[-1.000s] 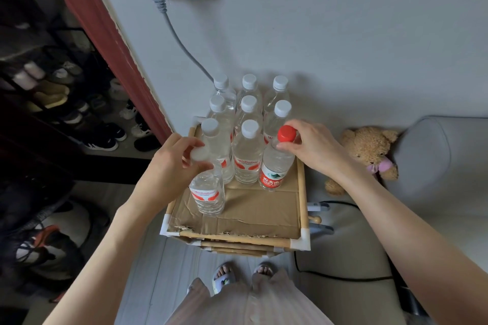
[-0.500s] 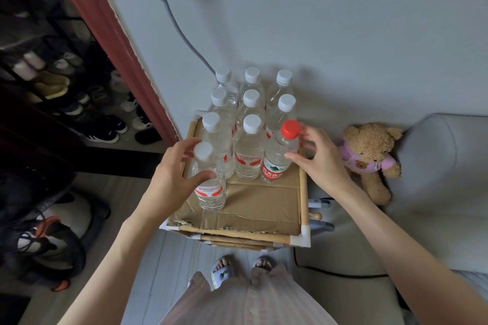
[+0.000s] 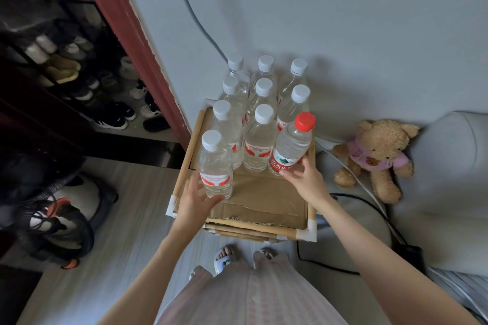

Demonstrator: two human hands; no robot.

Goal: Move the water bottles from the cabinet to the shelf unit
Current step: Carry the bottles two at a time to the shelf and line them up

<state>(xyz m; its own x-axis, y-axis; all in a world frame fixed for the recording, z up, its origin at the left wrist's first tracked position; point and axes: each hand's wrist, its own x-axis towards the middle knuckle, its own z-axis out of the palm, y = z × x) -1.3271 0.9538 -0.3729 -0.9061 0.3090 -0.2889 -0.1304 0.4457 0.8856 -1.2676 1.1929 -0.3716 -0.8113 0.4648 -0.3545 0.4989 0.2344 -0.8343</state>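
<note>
- Water bottles stand packed on the cardboard top of the shelf unit (image 3: 253, 221), against the wall; nine white-capped ones in rows, plus a red-capped bottle (image 3: 291, 144) at the right edge.
- Left hand (image 3: 194, 204) is spread loose, fingers touching the base of the front white-capped bottle (image 3: 216, 166), not gripping it.
- Right hand (image 3: 303, 179) is likewise relaxed, fingertips against the red-capped bottle's label.
- Risk: that bottle looks tilted near the frame edge; a careless nudge could tip it off toward the teddy bear (image 3: 377, 155).
- Cardboard appears soft, so a bump may topple neighbouring bottles.
</note>
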